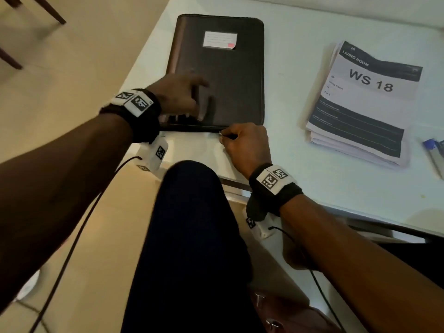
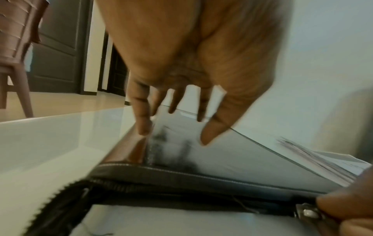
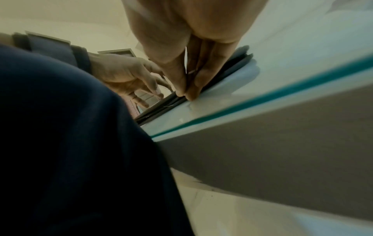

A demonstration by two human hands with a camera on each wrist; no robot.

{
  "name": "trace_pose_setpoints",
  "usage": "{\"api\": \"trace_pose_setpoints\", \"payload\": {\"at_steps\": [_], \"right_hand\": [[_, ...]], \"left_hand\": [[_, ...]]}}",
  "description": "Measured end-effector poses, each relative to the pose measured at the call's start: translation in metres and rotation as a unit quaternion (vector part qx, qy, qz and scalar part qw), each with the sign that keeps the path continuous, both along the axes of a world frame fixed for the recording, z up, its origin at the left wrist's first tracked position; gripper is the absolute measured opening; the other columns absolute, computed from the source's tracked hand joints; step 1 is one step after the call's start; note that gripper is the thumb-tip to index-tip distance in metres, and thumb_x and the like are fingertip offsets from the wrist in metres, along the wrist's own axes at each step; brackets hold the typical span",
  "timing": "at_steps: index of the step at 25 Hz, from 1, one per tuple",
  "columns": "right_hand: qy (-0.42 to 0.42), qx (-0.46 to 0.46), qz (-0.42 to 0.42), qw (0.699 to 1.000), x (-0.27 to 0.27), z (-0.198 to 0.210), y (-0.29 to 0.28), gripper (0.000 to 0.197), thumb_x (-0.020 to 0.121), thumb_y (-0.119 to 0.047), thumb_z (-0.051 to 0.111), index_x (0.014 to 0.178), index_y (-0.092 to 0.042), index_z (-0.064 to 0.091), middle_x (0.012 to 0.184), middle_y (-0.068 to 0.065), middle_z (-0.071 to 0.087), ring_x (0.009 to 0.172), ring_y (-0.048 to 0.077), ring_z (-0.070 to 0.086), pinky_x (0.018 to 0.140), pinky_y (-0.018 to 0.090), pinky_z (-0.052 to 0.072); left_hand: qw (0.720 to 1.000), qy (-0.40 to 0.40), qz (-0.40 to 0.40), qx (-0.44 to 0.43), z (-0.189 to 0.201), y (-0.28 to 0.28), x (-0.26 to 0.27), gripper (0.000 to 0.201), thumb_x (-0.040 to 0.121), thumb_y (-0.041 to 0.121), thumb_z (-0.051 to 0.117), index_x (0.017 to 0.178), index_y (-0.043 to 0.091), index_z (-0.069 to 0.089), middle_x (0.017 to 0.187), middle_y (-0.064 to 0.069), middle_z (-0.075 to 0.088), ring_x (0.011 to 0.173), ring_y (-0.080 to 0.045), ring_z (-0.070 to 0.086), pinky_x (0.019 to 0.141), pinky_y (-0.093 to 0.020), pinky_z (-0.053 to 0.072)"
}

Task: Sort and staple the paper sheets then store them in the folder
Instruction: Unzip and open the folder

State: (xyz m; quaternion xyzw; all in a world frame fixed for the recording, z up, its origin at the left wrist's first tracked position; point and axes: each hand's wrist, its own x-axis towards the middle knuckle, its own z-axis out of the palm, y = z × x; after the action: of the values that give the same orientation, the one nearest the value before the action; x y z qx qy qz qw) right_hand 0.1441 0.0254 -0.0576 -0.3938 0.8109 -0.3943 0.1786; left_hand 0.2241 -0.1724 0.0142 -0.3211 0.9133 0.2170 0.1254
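A dark brown zip folder (image 1: pixel 230 75) with a white label lies flat on the white table (image 1: pixel 300 164). My left hand (image 1: pixel 189 102) rests on its near left part, fingers spread and straight (image 2: pixel 143 126). At the folder's near edge my right hand (image 1: pixel 230 138) pinches the metal zipper pull (image 1: pixel 220 133) between thumb and forefinger (image 3: pixel 184 94). In the left wrist view the zipper teeth (image 2: pixel 60 199) stand parted to the left of the pull (image 2: pixel 306 212). A stack of printed sheets (image 1: pixel 365 104), topped "WS 18", sits to the right of the folder.
A blue stapler (image 1: pixel 434 150) shows partly at the right edge of the table. My knee in dark trousers (image 1: pixel 192 236) sits under the glass table edge (image 3: pixel 262 99). A brown bag (image 1: pixel 288 316) stands on the floor. Chair legs (image 1: pixel 48 10) are at far left.
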Motion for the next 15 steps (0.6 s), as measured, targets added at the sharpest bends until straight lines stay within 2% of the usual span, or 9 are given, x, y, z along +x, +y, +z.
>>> {"api": "trace_pose_setpoints", "payload": {"at_steps": [2,3,4,8,12,14,15], "right_hand": [[0.026,0.006,0.045,0.999,0.007,0.005,-0.01,0.016,0.092,-0.018,0.068,0.102,-0.014,0.081,0.096,0.002,0.079,0.083,0.015,0.071,0.086,0.034,0.06],[0.037,0.012,0.071,0.997,0.011,0.008,-0.016,0.016,0.093,-0.016,0.067,0.102,-0.012,0.08,0.097,0.003,0.079,0.083,0.015,0.072,0.085,0.032,0.059],[0.047,0.021,0.098,0.994,0.013,0.013,-0.023,0.017,0.093,-0.014,0.067,0.104,-0.011,0.08,0.1,0.003,0.079,0.085,0.014,0.072,0.086,0.028,0.059],[0.089,0.064,0.211,0.971,0.027,0.026,-0.065,0.019,0.095,-0.014,0.067,0.11,-0.013,0.078,0.108,0.001,0.076,0.087,0.008,0.067,0.085,0.017,0.048],[0.116,0.101,0.262,0.953,0.046,0.028,-0.096,0.018,0.095,-0.019,0.067,0.11,-0.016,0.077,0.106,-0.001,0.075,0.081,0.003,0.058,0.091,0.024,0.054],[0.08,0.113,0.274,0.952,0.038,0.036,-0.088,0.017,0.097,-0.025,0.065,0.104,-0.016,0.078,0.098,0.0,0.075,0.074,0.005,0.058,0.081,0.021,0.052],[0.055,0.109,0.248,0.961,0.028,0.042,-0.077,0.022,0.098,-0.033,0.063,0.092,-0.017,0.078,0.087,0.001,0.074,0.067,0.008,0.059,0.07,0.021,0.05]], "left_hand": [[0.993,0.027,0.115,-0.012,-0.002,-0.014,0.017,0.067,0.081,0.016,0.08,0.143,0.021,0.056,0.134,-0.014,0.062,0.111,-0.028,0.061,0.09,-0.036,0.05],[0.988,0.034,0.153,0.002,-0.007,-0.017,0.025,0.065,0.079,0.017,0.082,0.14,0.021,0.059,0.128,-0.013,0.065,0.105,-0.026,0.064,0.087,-0.035,0.052],[0.982,0.052,0.178,0.025,-0.011,-0.016,0.029,0.065,0.078,0.017,0.084,0.138,0.024,0.061,0.127,-0.012,0.065,0.104,-0.027,0.067,0.09,-0.036,0.055],[0.972,0.11,0.199,0.058,-0.019,-0.015,0.039,0.063,0.078,0.016,0.085,0.137,0.025,0.063,0.139,-0.011,0.059,0.117,-0.031,0.063,0.1,-0.044,0.056],[0.973,0.122,0.183,0.072,-0.024,-0.022,0.044,0.061,0.084,0.011,0.074,0.141,0.025,0.058,0.139,-0.011,0.059,0.122,-0.032,0.059,0.105,-0.048,0.051],[0.97,0.135,0.184,0.08,-0.031,-0.024,0.046,0.067,0.084,0.015,0.077,0.146,0.026,0.053,0.142,-0.01,0.057,0.124,-0.031,0.058,0.107,-0.047,0.05],[0.969,0.14,0.187,0.084,-0.035,-0.025,0.046,0.075,0.083,0.018,0.081,0.15,0.028,0.048,0.145,-0.008,0.056,0.126,-0.03,0.057,0.108,-0.046,0.049]]}}
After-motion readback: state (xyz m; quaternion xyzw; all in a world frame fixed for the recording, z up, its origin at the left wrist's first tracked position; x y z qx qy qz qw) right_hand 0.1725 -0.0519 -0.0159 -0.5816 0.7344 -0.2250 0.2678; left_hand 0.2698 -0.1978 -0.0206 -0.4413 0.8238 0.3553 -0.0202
